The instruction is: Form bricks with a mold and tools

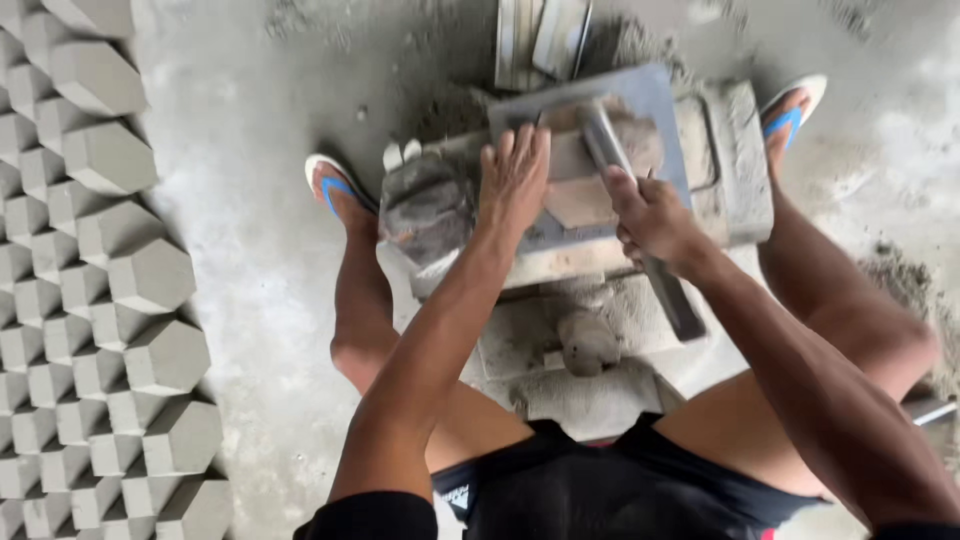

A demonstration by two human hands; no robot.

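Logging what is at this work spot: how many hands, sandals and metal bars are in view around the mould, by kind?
Hands: 2, left hand and right hand, both on the mould
Blue-strapped sandals: 2
Metal bar: 1, in the right hand
Total: 5

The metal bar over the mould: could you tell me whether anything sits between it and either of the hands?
Nothing visible does. The right hand already grips the metal bar, and the left hand rests flat on the mould just beside it, with no object in between.
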